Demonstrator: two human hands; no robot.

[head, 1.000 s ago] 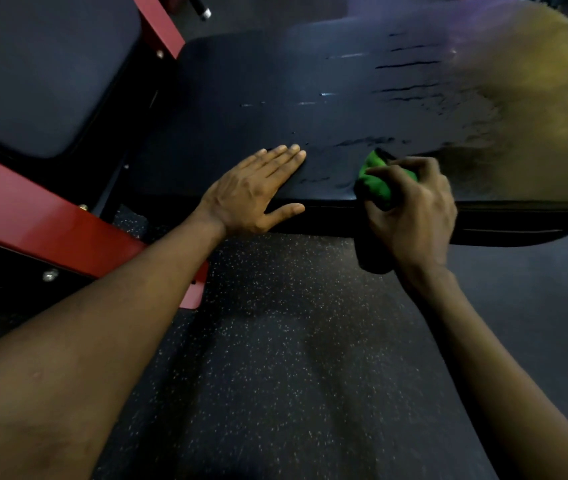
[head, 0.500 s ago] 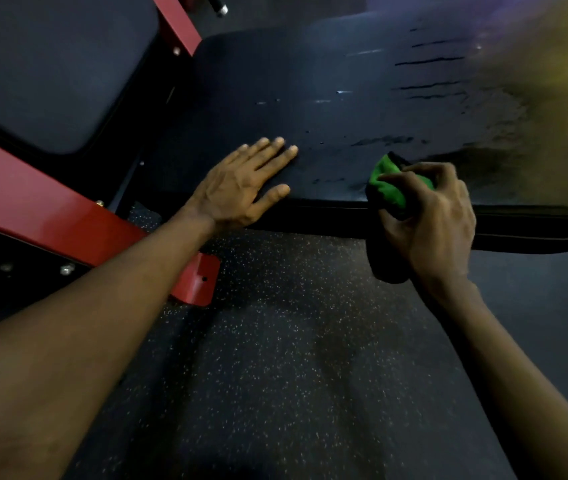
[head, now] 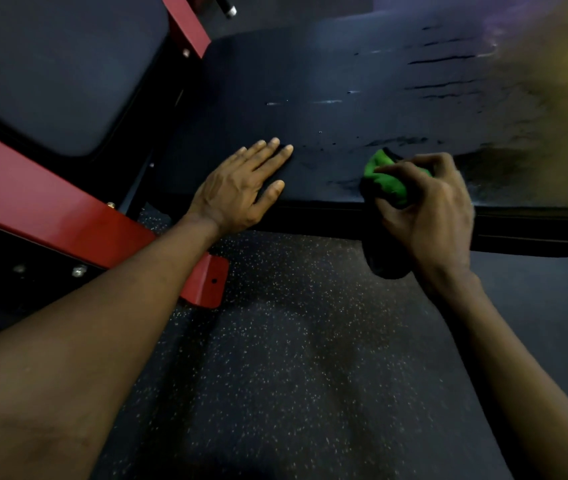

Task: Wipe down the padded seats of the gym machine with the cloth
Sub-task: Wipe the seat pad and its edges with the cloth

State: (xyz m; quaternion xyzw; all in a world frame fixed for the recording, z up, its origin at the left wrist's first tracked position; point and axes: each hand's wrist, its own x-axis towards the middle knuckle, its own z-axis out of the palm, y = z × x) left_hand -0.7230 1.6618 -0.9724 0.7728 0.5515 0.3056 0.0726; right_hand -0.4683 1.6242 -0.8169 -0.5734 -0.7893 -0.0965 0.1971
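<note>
1. Cloth, green and bunched, sits on the near edge of the padded seat, in its right half. A dark piece hanging below that edge looks like more of the same cloth, though I cannot be sure.
2. Holding it is the right grip, fingers and thumb curled round the wad and pressing it onto the seat.
3. Nothing is in the left grip. Its fingers are straight and its palm lies flat on the seat toward the near-left corner, seemingly as a brace.
4. The seat's long axis runs left to right across the view. Almost all of its top lies beyond the cloth, toward the far edge, where dark streaks show at the far right.
5. The next stroke likely goes away from the near edge or sideways along that axis. A leftward sweep would meet the left grip, which would have to lift.
6. A second pad lies past the red frame, well apart from the cloth and nearer the left grip.
</note>
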